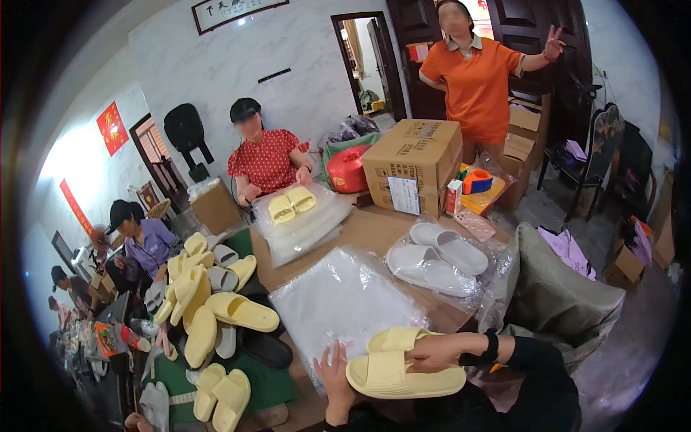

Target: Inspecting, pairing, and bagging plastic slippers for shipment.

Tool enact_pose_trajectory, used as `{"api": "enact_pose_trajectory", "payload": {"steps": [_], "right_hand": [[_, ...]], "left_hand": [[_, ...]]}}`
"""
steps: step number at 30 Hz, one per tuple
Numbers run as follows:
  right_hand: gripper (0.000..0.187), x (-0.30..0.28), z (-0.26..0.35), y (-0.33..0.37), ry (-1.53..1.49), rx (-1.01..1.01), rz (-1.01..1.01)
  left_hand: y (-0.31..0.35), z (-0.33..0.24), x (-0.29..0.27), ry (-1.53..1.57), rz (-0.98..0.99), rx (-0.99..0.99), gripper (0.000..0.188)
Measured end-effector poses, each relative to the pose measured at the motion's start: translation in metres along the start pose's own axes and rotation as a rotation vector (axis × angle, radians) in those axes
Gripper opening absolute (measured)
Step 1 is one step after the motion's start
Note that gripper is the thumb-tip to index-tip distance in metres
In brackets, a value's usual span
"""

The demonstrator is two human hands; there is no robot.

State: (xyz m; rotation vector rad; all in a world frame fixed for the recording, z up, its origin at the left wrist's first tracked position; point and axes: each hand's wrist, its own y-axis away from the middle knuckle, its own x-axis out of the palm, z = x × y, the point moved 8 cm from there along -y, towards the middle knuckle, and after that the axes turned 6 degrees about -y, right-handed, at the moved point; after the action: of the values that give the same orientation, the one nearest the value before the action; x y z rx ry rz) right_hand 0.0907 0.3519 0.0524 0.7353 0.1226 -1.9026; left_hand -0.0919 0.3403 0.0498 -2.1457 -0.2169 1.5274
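Observation:
A pair of pale yellow slippers [374, 371] is in my right hand [435, 353], whose fingers reach in at the foot openings. The slippers lie side by side, soles down, over the near edge of a stack of clear plastic bags [338, 291]. My left hand [335, 373] rests on the bags' near corner, just left of the slippers, fingers stretched out and holding nothing. Beyond the stack, to the right, a pair of light grey slippers [425, 266] sits in clear plastic.
A heap of yellow and grey slippers [201, 302] covers the green cloth at left. Across the table, a co-worker in red [266, 167] handles yellow slippers [291, 204] on plastic bags. A cardboard box [410, 162] stands at the back; a person in orange [475, 90] stands behind it.

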Motion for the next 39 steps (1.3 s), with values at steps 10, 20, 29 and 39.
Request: {"api": "enact_pose_trajectory", "payload": {"steps": [10,20,29,39], "right_hand": [[0.024,-0.035,-0.008,0.007,0.437,0.005,-0.576],[0.03,-0.039,0.007,-0.032,0.507,-0.083,-0.944],[0.03,-0.068,0.014,-0.124,0.453,0.011,-0.87],[0.039,-0.017,0.005,-0.042,-0.251,0.009,-0.505]], "left_hand": [[-0.013,-0.069,-0.001,0.155,0.13,0.238,0.068],[0.024,-0.087,-0.006,0.211,-0.037,0.457,0.063],[0.036,0.0,0.053,1.151,0.149,-0.652,0.07],[0.011,-0.017,0.051,1.759,0.267,-0.775,0.084]]}}
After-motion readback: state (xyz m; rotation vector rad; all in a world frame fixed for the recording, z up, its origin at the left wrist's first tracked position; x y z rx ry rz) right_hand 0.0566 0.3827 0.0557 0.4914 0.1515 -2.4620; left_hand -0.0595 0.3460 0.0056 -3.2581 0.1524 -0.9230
